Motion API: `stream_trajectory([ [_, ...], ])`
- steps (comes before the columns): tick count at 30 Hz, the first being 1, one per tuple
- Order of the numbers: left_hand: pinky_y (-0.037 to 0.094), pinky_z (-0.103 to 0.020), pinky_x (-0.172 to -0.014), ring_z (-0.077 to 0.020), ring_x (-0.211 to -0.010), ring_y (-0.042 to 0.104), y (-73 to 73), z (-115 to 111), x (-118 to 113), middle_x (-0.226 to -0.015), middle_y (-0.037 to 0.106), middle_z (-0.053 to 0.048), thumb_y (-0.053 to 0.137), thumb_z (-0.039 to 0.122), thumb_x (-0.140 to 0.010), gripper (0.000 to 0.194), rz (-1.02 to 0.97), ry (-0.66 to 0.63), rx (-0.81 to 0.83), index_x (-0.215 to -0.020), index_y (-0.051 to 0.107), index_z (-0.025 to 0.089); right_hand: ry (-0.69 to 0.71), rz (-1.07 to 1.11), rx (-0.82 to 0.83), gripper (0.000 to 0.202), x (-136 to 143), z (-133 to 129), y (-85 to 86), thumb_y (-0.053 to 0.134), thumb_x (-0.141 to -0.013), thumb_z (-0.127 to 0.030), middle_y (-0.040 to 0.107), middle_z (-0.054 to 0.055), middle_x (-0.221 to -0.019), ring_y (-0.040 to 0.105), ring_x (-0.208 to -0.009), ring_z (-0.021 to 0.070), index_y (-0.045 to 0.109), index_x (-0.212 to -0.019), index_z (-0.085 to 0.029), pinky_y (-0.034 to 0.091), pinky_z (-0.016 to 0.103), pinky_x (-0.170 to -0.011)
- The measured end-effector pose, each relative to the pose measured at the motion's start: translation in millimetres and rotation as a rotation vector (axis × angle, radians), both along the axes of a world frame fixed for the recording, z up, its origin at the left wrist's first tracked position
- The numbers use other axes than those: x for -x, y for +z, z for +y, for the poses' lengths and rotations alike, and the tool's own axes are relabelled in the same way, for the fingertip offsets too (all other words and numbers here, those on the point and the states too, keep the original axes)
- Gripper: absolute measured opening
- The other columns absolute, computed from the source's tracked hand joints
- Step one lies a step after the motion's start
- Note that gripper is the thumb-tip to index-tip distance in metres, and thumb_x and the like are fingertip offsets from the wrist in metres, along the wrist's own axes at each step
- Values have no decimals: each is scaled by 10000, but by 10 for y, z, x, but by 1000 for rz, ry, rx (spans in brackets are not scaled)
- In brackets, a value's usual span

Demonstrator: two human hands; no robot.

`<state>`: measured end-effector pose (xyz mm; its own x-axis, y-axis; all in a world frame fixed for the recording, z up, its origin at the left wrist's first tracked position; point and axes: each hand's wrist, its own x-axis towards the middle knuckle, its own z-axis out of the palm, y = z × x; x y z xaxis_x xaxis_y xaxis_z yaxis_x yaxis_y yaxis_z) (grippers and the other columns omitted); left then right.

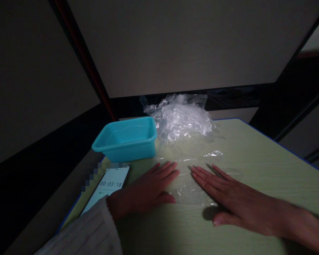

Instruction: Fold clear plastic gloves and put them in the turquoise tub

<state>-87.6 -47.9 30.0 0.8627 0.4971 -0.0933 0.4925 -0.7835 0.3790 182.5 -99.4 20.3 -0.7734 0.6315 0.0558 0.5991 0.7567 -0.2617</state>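
While the left hand and right hand reach flat-palmed across lower centre and lower right, fingers extended, gripping nothing, the film at centre could, I judge, crease or slide under uneven pressure. Left of centre, the tub shows a faint line inside, contents indeterminable.

We see a pale wood-grain desk with blue edging. Toward its far left, we have a turquoise plastic basin, upright. Just nearer us lies a phone, its lit screen showing 00:03:18. Beyond the desk, we face a plain, dim panel with a dark band beneath.
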Motion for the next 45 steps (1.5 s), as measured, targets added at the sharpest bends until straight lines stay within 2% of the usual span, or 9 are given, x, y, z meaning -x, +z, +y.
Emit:
stream_trajectory([
  [4, 103, -462, -1107, -245, -1382, 135, 23, -9, -34, -1487, 214, -138, 394, 501, -912, 623, 32, -18, 1, -1413, 259, 155, -5, -13, 30, 831, -39, 35, 10, 472, -859, -523, 161, 161, -1477, 193, -1333, 317, -13, -1438, -178, 161, 565, -1079],
  [10, 68, -511, -1098, -273, -1364, 203, 38, -18, -58, -1453, 306, -152, 440, 439, -914, 538, 41, -18, -91, -1364, 355, 157, -13, 4, 55, 746, -54, 132, 109, 444, -883, -495, 266, 147, -1458, 266, -1317, 315, 61, -1443, -184, 214, 595, -1050],
  [18, 132, -464, -1104, -250, -1343, 268, 60, -51, -91, -1416, 381, -138, 454, 376, -924, 411, -39, -136, -148, -1287, 455, 181, -116, 31, -38, 653, -97, 202, 19, 429, -905, -461, 322, 141, -1442, 293, -1312, 320, 176, -1438, -183, 229, 611, -1036],
  [22, 141, -469, -1102, -281, -1357, 221, 84, -91, -104, -1446, 319, -150, 448, 406, -919, 462, -73, -204, -158, -1300, 448, 145, -77, 12, -40, 640, -94, 199, 22, 405, -915, -457, 276, 125, -1466, 246, -1332, 312, 152, -1443, -198, 197, 614, -1043],
  [26, 91, -456, -1115, -269, -1379, 141, 58, -167, -138, -1484, 234, -103, 432, 469, -907, 590, -54, -242, -121, -1392, 310, 156, -38, 7, -63, 727, -37, 158, 8, 383, -904, -505, 194, 142, -1489, 186, -1350, 306, 29, -1450, -180, 147, 613, -1053],
  [29, 73, -409, -1124, -239, -1384, 125, 28, -229, -182, -1490, 199, -107, 398, 479, -917, 644, -73, -266, -82, -1425, 219, 125, -28, 15, -87, 777, 43, 112, -10, 367, -894, -541, 150, 157, -1496, 146, -1360, 300, -17, -1448, -155, 125, 589, -1068],
  [33, 48, -375, -1128, -231, -1386, 112, 7, -274, -220, -1478, 230, -132, 374, 475, -927, 617, -64, -296, -70, -1400, 287, 89, -10, 8, -48, 807, 120, 59, -29, 357, -888, -559, 111, 164, -1500, 107, -1367, 284, -38, -1443, -127, 135, 541, -1089],
  [36, 34, -382, -1130, -236, -1388, 95, -1, -279, -224, -1481, 244, -110, 410, 480, -914, 591, -33, -301, -91, -1380, 339, 124, 7, 9, -5, 834, 114, 44, -69, 373, -881, -558, 101, 178, -1495, 109, -1364, 284, -85, -1430, -130, 155, 531, -1089],
  [45, 80, -428, -1124, -250, -1389, 67, -25, -256, -200, -1511, 142, -87, 370, 503, -921, 591, -21, -312, -83, -1401, 293, 166, -7, -15, 5, 844, 45, 68, -147, 406, -873, -561, 102, 163, -1498, 108, -1361, 288, -86, -1431, -161, 173, 542, -1083],
])
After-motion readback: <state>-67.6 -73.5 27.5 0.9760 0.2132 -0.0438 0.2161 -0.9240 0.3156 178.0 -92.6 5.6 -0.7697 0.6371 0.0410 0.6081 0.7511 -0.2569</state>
